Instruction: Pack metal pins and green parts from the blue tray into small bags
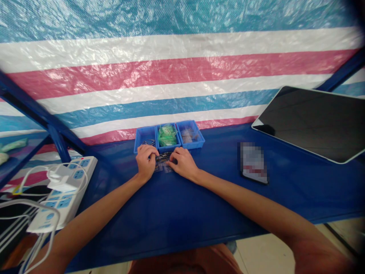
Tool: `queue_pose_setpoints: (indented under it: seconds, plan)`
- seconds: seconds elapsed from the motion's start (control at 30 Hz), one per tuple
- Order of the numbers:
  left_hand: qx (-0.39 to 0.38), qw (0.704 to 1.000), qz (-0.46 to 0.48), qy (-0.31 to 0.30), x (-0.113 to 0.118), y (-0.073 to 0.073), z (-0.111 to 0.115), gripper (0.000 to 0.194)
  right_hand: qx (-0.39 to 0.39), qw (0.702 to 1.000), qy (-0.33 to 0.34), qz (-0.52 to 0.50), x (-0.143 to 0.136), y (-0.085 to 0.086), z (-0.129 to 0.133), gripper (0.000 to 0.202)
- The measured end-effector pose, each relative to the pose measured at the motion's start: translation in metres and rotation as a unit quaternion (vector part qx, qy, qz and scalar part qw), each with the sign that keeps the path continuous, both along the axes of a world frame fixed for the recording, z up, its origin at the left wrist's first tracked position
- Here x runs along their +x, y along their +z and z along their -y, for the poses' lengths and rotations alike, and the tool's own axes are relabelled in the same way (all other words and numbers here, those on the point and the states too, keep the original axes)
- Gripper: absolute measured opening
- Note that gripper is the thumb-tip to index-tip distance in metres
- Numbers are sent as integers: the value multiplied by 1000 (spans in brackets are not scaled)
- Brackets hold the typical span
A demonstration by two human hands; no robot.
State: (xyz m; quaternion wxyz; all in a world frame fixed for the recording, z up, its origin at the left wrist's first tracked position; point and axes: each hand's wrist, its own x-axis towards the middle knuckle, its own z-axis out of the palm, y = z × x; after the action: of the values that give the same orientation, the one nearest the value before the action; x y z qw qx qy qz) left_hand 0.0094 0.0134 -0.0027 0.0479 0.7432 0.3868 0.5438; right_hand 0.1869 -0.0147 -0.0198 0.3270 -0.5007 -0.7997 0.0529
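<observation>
A clear plastic bag (pixel 163 166) with thin, dark metal pieces (pixel 163 156) lies on the blue table, just in front of three joined blue bins. My left hand (pixel 146 163) has its curled fingers closed on the bag's left side. On the opposite side, my right hand (pixel 184 163) pinches the bag's edge, fingers bent inward. Some thin metal pieces (pixel 149 142) rest in the left bin (pixel 139 137). Green plastic packets (pixel 167 135) fill the middle bin (pixel 161 149). Small clear bags (pixel 188 135) are in the right bin (pixel 196 144). The fingertips are partly hidden.
A power strip (pixel 85 171) with white plugs and cables (pixel 61 179) stands at the left. To the right lie a phone-like device (pixel 253 163), partly blurred out, and a large dark screen (pixel 313 121). Striped sheeting (pixel 182 72) hangs behind the blue table (pixel 176 213).
</observation>
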Motion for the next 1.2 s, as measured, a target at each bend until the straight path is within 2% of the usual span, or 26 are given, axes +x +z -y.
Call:
queue_pose_setpoints:
  seconds: [0.2, 0.5, 0.77, 0.93, 1.07, 1.2]
  plan:
    - [1, 998, 0, -66, -1, -2, 0, 28, -29, 999, -13, 42, -1, -2, -3, 11]
    - [-24, 996, -3, -83, 1, 4, 4, 31, -9, 995, -26, 92, -4, 2, 2, 13]
    - [-12, 999, -13, -46, 4, 6, 3, 43, -13, 998, -26, 61, -1, 2, -1, 13]
    - [-23, 998, -52, -34, 6, 10, 5, 30, 1, 998, -24, 59, -2, 5, 2, 15]
    - [-28, 997, -57, -37, 5, 10, 5, 25, 26, 997, 20, 63, -2, 7, 5, 27]
    - [-22, 998, -50, -36, 5, 10, 6, 23, 17, 996, 47, 80, -2, 5, 3, 24]
